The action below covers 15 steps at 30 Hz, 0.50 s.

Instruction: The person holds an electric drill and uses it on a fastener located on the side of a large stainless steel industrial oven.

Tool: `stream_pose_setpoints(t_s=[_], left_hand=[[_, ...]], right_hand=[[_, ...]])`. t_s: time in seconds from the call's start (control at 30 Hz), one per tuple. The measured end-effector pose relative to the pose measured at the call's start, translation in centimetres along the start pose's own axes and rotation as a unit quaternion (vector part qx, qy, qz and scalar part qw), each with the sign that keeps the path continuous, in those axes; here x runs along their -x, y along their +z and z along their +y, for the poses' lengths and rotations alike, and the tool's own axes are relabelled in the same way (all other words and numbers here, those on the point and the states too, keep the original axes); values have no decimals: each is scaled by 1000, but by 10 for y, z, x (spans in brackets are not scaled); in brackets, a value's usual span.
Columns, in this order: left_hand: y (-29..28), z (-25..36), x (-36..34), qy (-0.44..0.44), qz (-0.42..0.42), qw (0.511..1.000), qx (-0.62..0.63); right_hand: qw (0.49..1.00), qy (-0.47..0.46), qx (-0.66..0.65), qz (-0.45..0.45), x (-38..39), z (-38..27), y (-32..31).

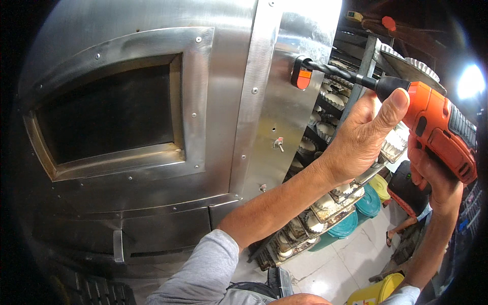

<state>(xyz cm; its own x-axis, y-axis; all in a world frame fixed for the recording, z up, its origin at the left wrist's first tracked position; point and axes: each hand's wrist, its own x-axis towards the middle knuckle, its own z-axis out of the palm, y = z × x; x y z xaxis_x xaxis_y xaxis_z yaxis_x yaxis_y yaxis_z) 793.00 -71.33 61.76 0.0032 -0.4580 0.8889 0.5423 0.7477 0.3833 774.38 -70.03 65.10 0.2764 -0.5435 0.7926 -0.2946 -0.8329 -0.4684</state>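
My left hand (366, 137) is closed around the front of an orange-and-black cordless drill (434, 114), thumb along its side. My right hand (432, 170) grips the drill's handle, with a black battery pack below. The long dark bit (335, 71) points left to the top of a black-and-orange fitting (304, 79) on a brushed-steel panel (274, 107); whether its tip is inside, I cannot tell. Two toggle switches (278, 143) sit lower on that panel. Left of it is a steel door with a dark window (107, 114).
Behind the panel's right edge stands a metal rack (373, 48) holding trays of fluted moulds with pale contents. Teal buckets (367, 203) and yellow containers (371, 290) are on the tiled floor (325, 269). Another person's sandalled foot (390, 236) shows at right, below a bright light.
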Motion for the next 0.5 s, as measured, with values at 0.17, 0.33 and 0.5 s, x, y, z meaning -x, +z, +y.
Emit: stream_pose_setpoints(t_s=[0.17, 0.33, 0.5], left_hand=[[0, -3, -1, 13, -8, 1000, 14], [0, -5, 0, 14, -18, 999, 24], [-1, -3, 0, 17, -26, 999, 18]], right_hand=[[1000, 6, -9, 4, 4, -2, 3], [999, 17, -49, -9, 5, -4, 5], [998, 11, -59, 0, 7, -6, 9]])
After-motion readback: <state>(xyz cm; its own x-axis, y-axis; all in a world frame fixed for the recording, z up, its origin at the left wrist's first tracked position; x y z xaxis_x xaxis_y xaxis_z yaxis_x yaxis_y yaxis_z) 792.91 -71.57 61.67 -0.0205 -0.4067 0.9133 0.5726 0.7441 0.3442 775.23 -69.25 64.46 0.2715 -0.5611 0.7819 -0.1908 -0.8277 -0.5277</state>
